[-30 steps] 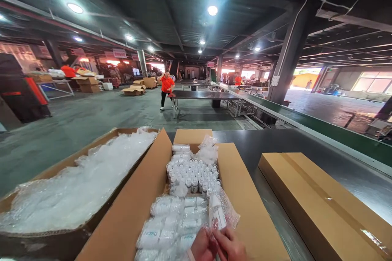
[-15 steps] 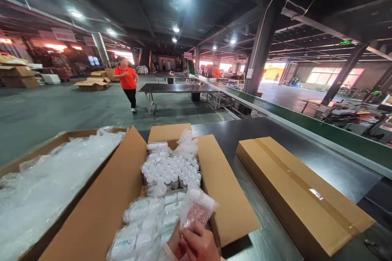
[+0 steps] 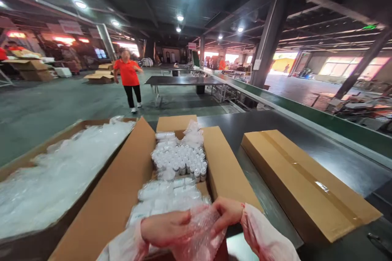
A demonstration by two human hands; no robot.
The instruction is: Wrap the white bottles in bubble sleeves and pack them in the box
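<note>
My left hand (image 3: 165, 228) and my right hand (image 3: 228, 211) both grip a piece of clear bubble wrap (image 3: 199, 232) at the near end of an open cardboard box (image 3: 225, 167). Their fingers are closed on the wrap, which bunches between them. Both wrists wear translucent pink sleeves. Inside the box stand several small white bottles (image 3: 180, 159) upright at the far end, and several bubble-wrapped bottles (image 3: 167, 195) lie nearer to me. The box's left flap (image 3: 122, 191) is folded outward.
A big open carton full of bubble wrap (image 3: 58, 175) stands on the left. A long taped cardboard box (image 3: 306, 179) lies on the dark table to the right, beside a green conveyor (image 3: 321, 120). A person in an orange shirt (image 3: 128, 83) stands on the floor ahead.
My hands have moved apart and risen into view, now spreading the bubble wrap between them. The person in orange has come closer.
</note>
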